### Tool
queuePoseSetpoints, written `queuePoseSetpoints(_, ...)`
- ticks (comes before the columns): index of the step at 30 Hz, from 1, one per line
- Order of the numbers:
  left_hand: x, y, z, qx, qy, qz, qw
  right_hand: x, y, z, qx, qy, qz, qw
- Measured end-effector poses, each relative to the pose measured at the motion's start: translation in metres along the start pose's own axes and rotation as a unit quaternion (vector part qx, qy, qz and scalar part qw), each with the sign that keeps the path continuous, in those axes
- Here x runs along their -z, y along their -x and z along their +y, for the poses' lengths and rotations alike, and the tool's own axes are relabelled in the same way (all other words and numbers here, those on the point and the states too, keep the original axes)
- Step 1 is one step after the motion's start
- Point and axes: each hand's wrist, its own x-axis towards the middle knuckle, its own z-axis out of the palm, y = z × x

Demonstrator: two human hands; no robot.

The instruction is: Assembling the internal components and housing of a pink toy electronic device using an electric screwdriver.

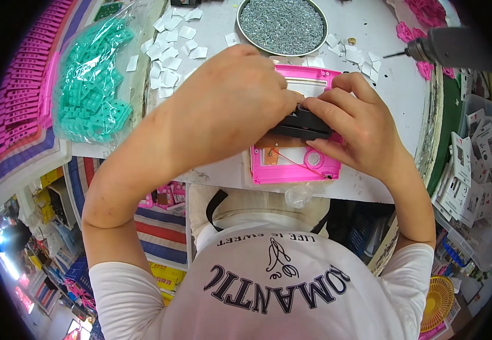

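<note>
A pink plastic casing [268,173] lies at the table's front edge, with a brown board and a red wire inside it. Across its middle sits a black rectangular plastic part [304,126]. My right hand [362,127] grips this part from the right, thumb on the near side and fingers over the top. My left hand [237,105] reaches over from the left, its fingers curled down at the part's upper left end. Its fingertips are mostly hidden, so what they pinch does not show.
Beyond the casing stands a round tray of small screws [283,28], with white square pieces [169,59] scattered around. A power screwdriver [447,48] points in from the upper right. At left are a clear bag of teal parts [93,90] and stacked pink strips [22,85].
</note>
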Motion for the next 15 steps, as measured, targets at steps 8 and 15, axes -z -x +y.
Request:
queuePoseSetpoints(8,-0.02,0.026,0.038,0.137,0.069,0.135,0.979,0.004,-0.01,-0.007,-0.028,-0.019,-0.075,0.997)
queuePoseSetpoints(15,-0.024,0.016,0.012,0.274,0.299,0.053,0.913,0.005,-0.013,-0.017,-0.008,0.02,-0.085,0.996)
